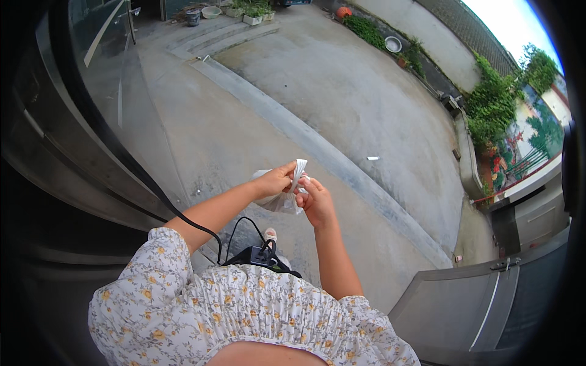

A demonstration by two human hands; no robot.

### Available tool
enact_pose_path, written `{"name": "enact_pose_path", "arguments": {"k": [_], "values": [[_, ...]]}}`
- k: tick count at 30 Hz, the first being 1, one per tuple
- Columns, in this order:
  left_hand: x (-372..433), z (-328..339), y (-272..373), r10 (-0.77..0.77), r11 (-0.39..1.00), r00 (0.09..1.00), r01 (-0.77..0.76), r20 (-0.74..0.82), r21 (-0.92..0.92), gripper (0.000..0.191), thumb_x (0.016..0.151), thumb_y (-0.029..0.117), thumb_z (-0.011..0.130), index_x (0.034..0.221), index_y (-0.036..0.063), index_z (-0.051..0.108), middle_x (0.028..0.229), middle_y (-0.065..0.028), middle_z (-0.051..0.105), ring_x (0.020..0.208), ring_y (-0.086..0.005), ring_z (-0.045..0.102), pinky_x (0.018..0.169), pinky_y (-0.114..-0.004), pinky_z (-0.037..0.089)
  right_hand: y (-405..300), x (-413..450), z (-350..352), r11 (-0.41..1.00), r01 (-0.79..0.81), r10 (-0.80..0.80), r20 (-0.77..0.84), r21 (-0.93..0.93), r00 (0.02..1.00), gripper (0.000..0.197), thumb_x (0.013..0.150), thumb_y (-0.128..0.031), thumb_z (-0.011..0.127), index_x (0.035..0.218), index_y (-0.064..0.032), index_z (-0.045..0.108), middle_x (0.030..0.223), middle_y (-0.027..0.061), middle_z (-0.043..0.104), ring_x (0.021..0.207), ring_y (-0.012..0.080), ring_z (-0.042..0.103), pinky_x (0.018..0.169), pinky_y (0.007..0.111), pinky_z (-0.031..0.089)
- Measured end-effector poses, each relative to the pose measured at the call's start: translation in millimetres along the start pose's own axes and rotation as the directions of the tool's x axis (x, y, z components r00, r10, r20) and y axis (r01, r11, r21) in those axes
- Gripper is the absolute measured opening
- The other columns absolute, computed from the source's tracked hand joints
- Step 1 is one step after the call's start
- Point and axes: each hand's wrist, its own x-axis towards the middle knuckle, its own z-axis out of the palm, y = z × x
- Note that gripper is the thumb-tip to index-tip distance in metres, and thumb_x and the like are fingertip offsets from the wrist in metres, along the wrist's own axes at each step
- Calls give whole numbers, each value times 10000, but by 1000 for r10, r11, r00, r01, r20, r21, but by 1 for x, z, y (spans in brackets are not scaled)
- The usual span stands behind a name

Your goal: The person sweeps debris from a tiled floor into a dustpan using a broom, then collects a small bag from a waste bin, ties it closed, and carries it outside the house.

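Note:
A thin white translucent plastic bag (280,203) hangs in front of me, above the concrete floor. My left hand (274,180) pinches its gathered neck, and a flattened end of the bag sticks up past the fingers. On the right of the neck, my right hand (316,200) grips another bit of the white plastic between thumb and fingertips. The bag's lower part bulges a little; what it contains cannot be made out. Part of the bag is hidden behind my left hand and forearm.
A low concrete ledge (320,146) runs diagonally across the yard. Dark door panels (137,91) stand close on the left, and a metal gate (448,302) at the lower right. A black cable (151,183) reaches a black device (256,256) at my waist. Steps (224,39) lie ahead.

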Motion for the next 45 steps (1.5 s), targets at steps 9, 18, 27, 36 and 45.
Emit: {"name": "enact_pose_path", "arguments": {"k": [9, 18, 27, 36, 45], "values": [[70, -137, 64, 189, 703, 965, -3, -182, 712, 182, 666, 93, 592, 820, 13, 540, 766, -48, 454, 704, -122, 484, 634, -240, 410, -57, 192, 16, 424, 580, -183, 562, -696, 807, 214, 688, -180, 624, 898, -140, 610, 748, -6, 440, 609, 92, 397, 527, 246, 363], [94, -305, 101, 34, 854, 819, -321, -572, -409, 387, 808, 305, 455, 487, 103, 382, 592, -19, 473, 548, -66, 414, 497, -213, 341, -77, 398, 41, 383, 338, -103, 324, -859, 940, 303, 633, -125, 573, 927, -65, 536, 541, 61, 535, 460, 182, 494, 437, 306, 370], [154, -462, 116, -65, 786, 840, 376, -539, 491, 172, 752, 203, 500, 723, 59, 590, 603, -35, 556, 596, -123, 496, 568, -268, 386, -73, 586, 135, -126, 267, -388, 295, -956, 873, 314, 666, -143, 490, 975, -148, 546, 602, 128, 561, 575, 297, 546, 528, 384, 420], [212, -588, 187, 454, 878, 812, -335, -367, 343, 200, 766, 128, 443, 601, 30, 498, 875, -36, 536, 888, -157, 444, 704, -240, 350, -63, 822, 199, 563, 70, -168, -30, -824, 985, 277, 659, -28, 487, 922, -26, 574, 673, 173, 581, 568, 214, 565, 471, 323, 408], [240, -751, 228, 331, 921, 848, -195, -414, 337, 204, 785, 122, 430, 611, 17, 447, 765, -36, 472, 888, -156, 424, 715, -247, 332, -33, 1066, 299, 911, -410, 380, -285, -51, 880, 251, 809, -71, 371, 1050, -24, 425, 779, 180, 515, 593, 245, 535, 531, 414, 449]]}}
